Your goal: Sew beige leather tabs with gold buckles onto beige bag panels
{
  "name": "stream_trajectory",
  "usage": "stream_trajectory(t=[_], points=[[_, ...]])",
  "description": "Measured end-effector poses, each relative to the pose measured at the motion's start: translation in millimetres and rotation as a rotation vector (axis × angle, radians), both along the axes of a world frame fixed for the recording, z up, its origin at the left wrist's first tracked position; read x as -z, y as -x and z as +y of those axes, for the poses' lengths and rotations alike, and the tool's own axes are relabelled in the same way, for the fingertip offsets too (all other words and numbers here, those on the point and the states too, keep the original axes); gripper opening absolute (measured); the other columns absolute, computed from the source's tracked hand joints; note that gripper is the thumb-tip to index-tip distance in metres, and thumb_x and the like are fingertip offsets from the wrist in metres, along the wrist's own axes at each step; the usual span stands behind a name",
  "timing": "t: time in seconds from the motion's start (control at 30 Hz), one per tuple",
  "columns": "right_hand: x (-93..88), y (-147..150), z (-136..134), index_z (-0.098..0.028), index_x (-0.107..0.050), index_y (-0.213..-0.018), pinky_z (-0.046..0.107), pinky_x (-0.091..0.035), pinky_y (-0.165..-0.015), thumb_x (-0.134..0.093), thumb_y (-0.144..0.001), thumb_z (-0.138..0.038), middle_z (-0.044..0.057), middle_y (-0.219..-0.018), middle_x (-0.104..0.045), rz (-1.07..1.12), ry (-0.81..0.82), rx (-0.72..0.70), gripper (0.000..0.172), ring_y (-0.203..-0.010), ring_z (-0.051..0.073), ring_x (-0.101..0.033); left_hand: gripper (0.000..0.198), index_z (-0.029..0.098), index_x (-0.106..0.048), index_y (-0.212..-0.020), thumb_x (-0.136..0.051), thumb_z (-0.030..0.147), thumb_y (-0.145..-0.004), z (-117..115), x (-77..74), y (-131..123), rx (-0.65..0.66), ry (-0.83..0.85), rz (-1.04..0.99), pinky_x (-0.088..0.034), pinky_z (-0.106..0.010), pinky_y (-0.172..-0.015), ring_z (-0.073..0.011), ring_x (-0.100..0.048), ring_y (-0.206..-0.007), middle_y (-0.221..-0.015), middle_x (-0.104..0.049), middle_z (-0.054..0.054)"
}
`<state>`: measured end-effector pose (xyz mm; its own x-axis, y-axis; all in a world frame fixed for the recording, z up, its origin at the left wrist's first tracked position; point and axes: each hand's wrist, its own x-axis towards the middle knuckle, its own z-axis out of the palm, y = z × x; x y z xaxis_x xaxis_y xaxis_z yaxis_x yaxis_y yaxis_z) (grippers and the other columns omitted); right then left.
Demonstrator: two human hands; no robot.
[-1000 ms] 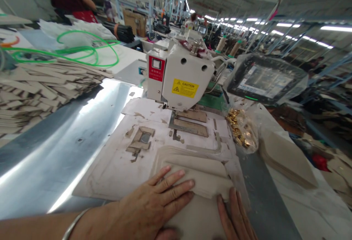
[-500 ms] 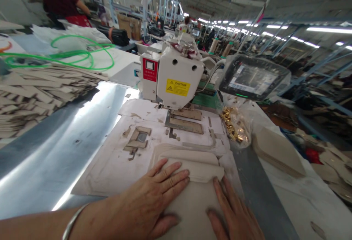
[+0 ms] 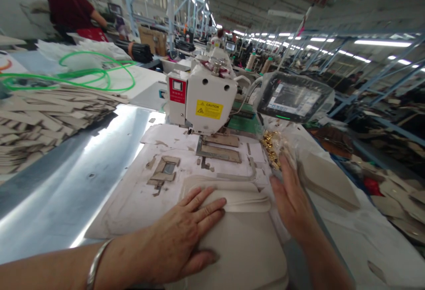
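Bright, even light from ceiling tube lamps (image 3: 381,42) leaves a strong glare band on the metal worktop (image 3: 99,157) left of the sewing machine (image 3: 202,99), while wide-angle distortion bends lines away from the machine, the far hall is soft, and the right hand (image 3: 292,197) shows slight motion blur.

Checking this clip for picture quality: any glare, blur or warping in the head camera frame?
Head view: strong glare on the shiny metal table left of the sewing machine; the right hand is slightly smeared, the left hand on the beige fabric piece sharp; straight beams bow toward the edges; ceiling lights are blown out.
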<state>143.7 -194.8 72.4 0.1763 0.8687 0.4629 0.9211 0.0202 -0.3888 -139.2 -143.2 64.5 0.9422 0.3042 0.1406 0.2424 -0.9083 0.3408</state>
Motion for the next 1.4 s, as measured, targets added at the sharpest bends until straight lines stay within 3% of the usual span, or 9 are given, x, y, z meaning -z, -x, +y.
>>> stream_trajectory(t=[0.27, 0.43, 0.63, 0.8, 0.9, 1.0, 1.13, 1.27, 1.4], points=[[57.6, 7, 38, -0.019, -0.059, -0.133, 0.050, -0.031, -0.115, -0.034, -0.097, -0.051, 0.013, -0.139, -0.056, 0.276, 0.195, -0.129, 0.055, -0.134, 0.028, -0.045, 0.076, 0.018, -0.032, -0.150, -0.063, 0.043, -0.085, -2, 9.5, -4, -0.015, -0.046, -0.019, -0.021, -0.055, -0.118, -0.0365, -0.016, -0.147, -0.158, -0.027, -0.010], [55.4, -7, 18, -0.016, -0.061, -0.126, 0.045, -0.038, -0.110, -0.028, -0.098, -0.055, 0.014, -0.127, -0.064, 0.731, -0.013, 0.008, 0.057, -0.122, 0.025, -0.056, 0.083, 0.015, -0.026, -0.151, -0.064, 0.047, -0.085, 5, 14.8, -8, -0.083, -0.146, -0.092, -0.018, -0.057, -0.118, -0.0367, -0.019, -0.146, -0.156, -0.030, -0.014], [54.1, 2, -2, -0.020, -0.053, -0.132, 0.044, -0.036, -0.111, -0.040, -0.097, -0.048, 0.012, -0.133, -0.060, 0.590, 0.005, -0.042, 0.046, -0.125, 0.023, -0.054, 0.034, 0.014, -0.051, -0.130, -0.045, 0.015, -0.097, 30, 13.4, -24, -0.117, -0.265, -0.286, -0.036, -0.047, -0.112, -0.0256, -0.053, -0.123, -0.120, -0.064, -0.012], [38.5, 0, -18, -0.019, -0.060, -0.124, 0.043, -0.047, -0.101, -0.062, -0.083, -0.049, 0.013, -0.124, -0.066, 0.594, 0.032, -0.077, 0.050, -0.117, 0.028, -0.060, 0.021, 0.015, -0.058, -0.109, -0.042, 0.018, -0.098, 38, -0.2, -28, 0.101, 0.160, -0.403, -0.051, -0.026, -0.084, -0.0159, -0.062, -0.091, -0.097, -0.065, -0.009], [23.7, 2, -30, -0.017, -0.063, -0.120, 0.038, -0.058, -0.075, -0.066, -0.079, -0.053, 0.013, -0.103, -0.074, 0.893, 0.292, -0.016, 0.054, -0.091, 0.030, -0.071, 0.020, 0.016, -0.060, -0.097, -0.046, 0.031, -0.096, 50, -2.0, -33, -0.209, 0.498, -0.446, -0.050, -0.024, -0.070, -0.0154, -0.062, -0.079, -0.086, -0.065, -0.004], [10.0, 13, -33, -0.017, -0.063, -0.123, 0.039, -0.058, -0.074, -0.068, -0.079, -0.052, 0.012, -0.105, -0.074, 1.085, 0.525, 0.008, 0.057, -0.091, 0.030, -0.071, 0.019, 0.017, -0.062, -0.096, -0.054, 0.032, -0.088, 67, -1.1, -47, -0.550, 0.582, -0.230, -0.048, -0.025, -0.063, -0.0174, -0.062, -0.073, -0.079, -0.064, -0.002], [-6.0, 26, -27, -0.022, -0.062, -0.130, 0.042, -0.057, -0.081, -0.072, -0.073, -0.048, 0.010, -0.114, -0.072, 1.239, 0.493, 0.139, 0.063, -0.100, 0.032, -0.069, 0.029, 0.015, -0.062, -0.104, -0.064, 0.027, -0.078, 84, -5.7, -65, -0.618, 0.400, 0.028, -0.047, -0.030, -0.074, -0.0246, -0.064, -0.088, -0.091, -0.069, -0.009], [-12.2, 30, -34, -0.021, -0.063, -0.129, 0.036, -0.058, -0.064, -0.076, -0.068, -0.048, 0.010, -0.096, -0.076, 1.354, 0.542, 0.271, 0.067, -0.075, 0.028, -0.072, 0.022, 0.014, -0.063, -0.097, -0.062, 0.026, -0.078, 94, -2.0, -66, -0.672, 0.402, 0.047, -0.047, -0.028, -0.070, -0.0251, -0.066, -0.088, -0.093, -0.070, -0.011], [-2.4, 25, -53, -0.019, -0.062, -0.128, 0.030, -0.051, -0.044, -0.075, -0.070, -0.052, 0.006, -0.073, -0.073, 1.324, 0.718, 0.188, 0.067, -0.049, 0.020, -0.063, 0.017, 0.015, -0.062, -0.093, -0.058, 0.025, -0.081, 102, 12.1, -57, -0.706, 0.400, 0.030, -0.045, -0.028, -0.062, -0.0235, -0.066, -0.080, -0.086, -0.070, -0.010]])
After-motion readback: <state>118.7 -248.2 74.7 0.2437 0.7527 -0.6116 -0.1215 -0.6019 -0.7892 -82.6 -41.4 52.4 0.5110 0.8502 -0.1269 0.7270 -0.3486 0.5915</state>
